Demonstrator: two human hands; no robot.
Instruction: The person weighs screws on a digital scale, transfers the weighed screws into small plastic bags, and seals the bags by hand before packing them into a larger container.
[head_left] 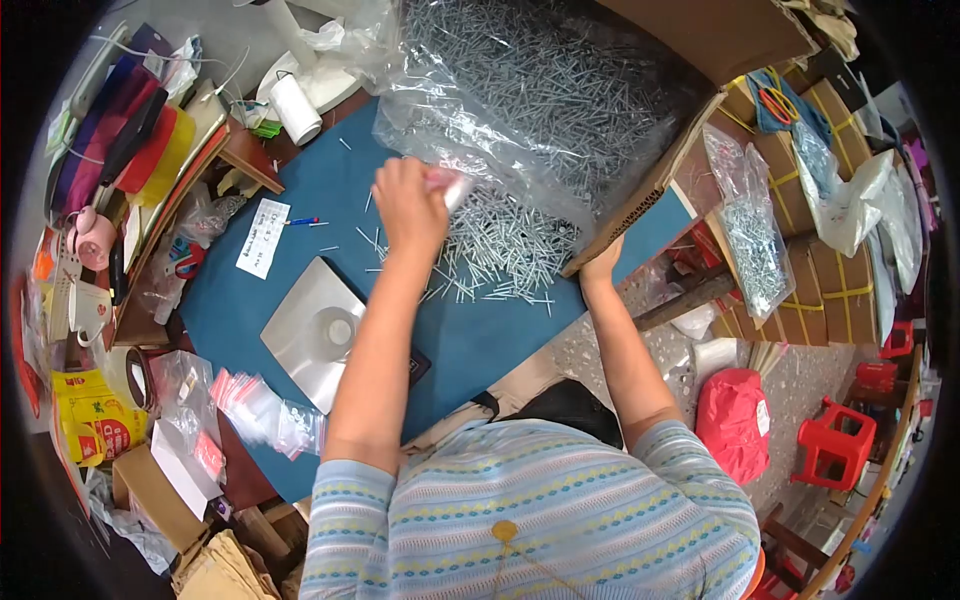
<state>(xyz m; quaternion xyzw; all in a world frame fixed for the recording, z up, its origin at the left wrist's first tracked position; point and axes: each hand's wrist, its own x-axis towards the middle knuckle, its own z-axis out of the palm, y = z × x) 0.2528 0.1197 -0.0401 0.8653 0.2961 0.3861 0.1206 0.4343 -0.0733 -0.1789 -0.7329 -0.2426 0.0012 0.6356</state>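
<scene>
A cardboard box (640, 205) lined with clear plastic (470, 140) is tipped toward me, full of thin silver screws or nails (560, 80). A loose heap of them (505, 245) lies on the blue tabletop (225, 310) below its opening. My left hand (408, 205) is closed round a small pink-and-white object (450, 188), blurred by motion, beside the heap. At the box's lower right corner, my right hand (603, 262) grips the cardboard, its fingers partly hidden. A metal-topped scale (300, 315) bearing a small round cup (334, 328) sits left of my left forearm.
A handwritten paper slip (263, 238) and a pen (300, 221) lie at the left. Small zip bags (250, 405) are spread by the table's near-left edge. A filled plastic bag (752, 250) rests by stacked cartons (835, 280) at right. Red stools (838, 440) stand on the floor.
</scene>
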